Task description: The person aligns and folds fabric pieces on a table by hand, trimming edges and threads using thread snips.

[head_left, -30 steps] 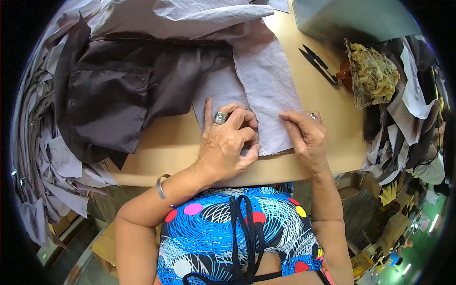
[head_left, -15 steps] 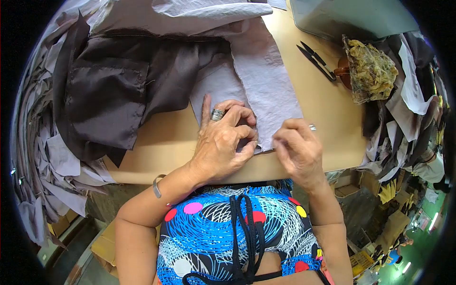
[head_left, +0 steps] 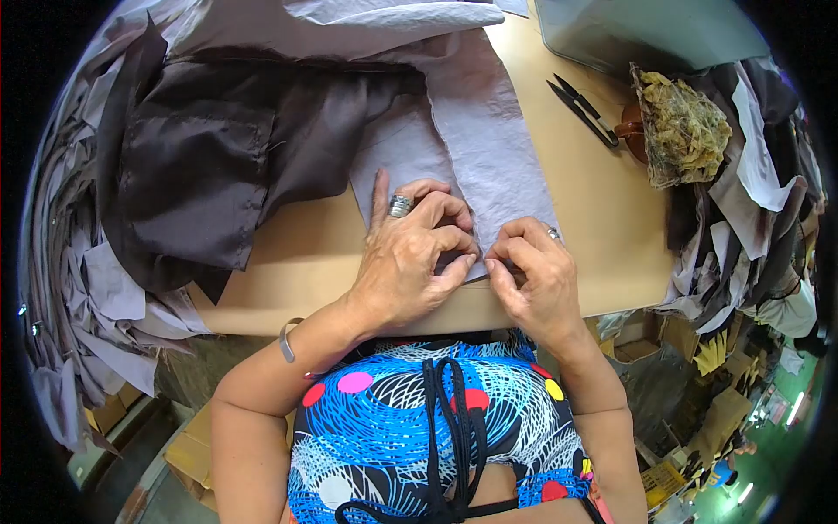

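The tan table [head_left: 615, 236] is bearing the pale cloth [head_left: 506, 166] near its front edge. There, the left hand [head_left: 406, 258] is staying curled, pinching cloth, while the right hand [head_left: 541, 275], now closer, is pinching the hem beside it.

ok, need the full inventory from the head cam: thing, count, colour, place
pale cloth: 1 visible layered stretch, grey-mauve, under both hands
dark cloth: 1 main spread, near-black, left of the hands
table: 1, tan, under the work
snips: 1, black, right of the pale cloth
cup-like vessel: 1, brown, beside the snips
crinkled lump: 1, yellowish, over the vessel
bin-like object: 1, grey-green, far right
fabric heaps: 2, mixed grey and dark, table's left and right
cartons: several, brown, below
bracelet: 1, silver, left wrist
top: 1, multicoloured, on the wearer
left hand: 1, ringed, fingers curled on pale cloth
right hand: 1, ringed, beside it
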Motion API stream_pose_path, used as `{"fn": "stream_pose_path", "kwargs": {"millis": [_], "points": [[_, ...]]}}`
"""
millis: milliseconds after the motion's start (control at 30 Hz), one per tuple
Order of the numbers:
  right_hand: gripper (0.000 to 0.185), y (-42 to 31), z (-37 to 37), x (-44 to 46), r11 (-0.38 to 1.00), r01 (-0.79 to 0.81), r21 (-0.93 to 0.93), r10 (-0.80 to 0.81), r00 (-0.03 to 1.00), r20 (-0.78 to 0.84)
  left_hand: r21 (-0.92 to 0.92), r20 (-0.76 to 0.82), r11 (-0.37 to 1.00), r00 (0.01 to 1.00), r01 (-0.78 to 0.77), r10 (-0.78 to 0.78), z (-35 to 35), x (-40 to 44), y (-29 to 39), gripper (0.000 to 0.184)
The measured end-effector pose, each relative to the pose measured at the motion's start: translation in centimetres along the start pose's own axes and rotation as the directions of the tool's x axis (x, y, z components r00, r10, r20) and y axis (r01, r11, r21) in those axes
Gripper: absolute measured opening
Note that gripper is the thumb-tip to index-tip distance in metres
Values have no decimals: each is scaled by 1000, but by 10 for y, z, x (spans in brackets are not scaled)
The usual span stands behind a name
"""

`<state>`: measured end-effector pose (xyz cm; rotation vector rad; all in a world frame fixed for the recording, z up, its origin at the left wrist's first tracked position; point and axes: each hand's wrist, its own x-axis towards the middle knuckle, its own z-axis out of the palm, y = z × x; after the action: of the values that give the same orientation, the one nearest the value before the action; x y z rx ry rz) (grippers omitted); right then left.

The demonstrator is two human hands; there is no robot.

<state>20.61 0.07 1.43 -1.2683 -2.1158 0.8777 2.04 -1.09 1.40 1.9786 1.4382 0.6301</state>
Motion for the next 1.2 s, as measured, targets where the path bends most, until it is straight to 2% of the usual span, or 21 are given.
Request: {"fn": "stream_pose_path", "kwargs": {"millis": [367, 567, 667, 767, 867, 967, 1200], "points": [[9, 2, -2, 3, 1000, 29, -1, -29, 999, 13, 37, -18, 999, 1000, -20, 20, 3, 0, 0, 10], [7, 3, -12, 6, 999, 30, 43, -36, 991, 126, 156, -97, 978, 983, -137, 153, 9, -2, 0, 19], [9, 3, -19, 5, 991, -72, 114, 55, 987, 152, 85, -94, 974, 971, -211, 219, 16, -5, -3, 20], [11, 6, -19, 1, 978, -90, 186, 70, 991, 112, 72, -112, 963, 958, -259, 266, 18, -6, -4, 20], [12, 7, -21, -4, 977, -109, 181, 81, 984, 157, 17, -145, 978, 967, -208, 208, 16, -7, 7, 19], [12, 9, -18, -6, 984, -60, 167, 39, 991, 125, 28, -174, 980, 965, -195, 197, 22, -6, 9, 19], [10, 7, -16, -8, 984, -63, 169, 46, 994, 101, 147, -185, 970, 958, -192, 218, 26, -5, 15, 18]]}}
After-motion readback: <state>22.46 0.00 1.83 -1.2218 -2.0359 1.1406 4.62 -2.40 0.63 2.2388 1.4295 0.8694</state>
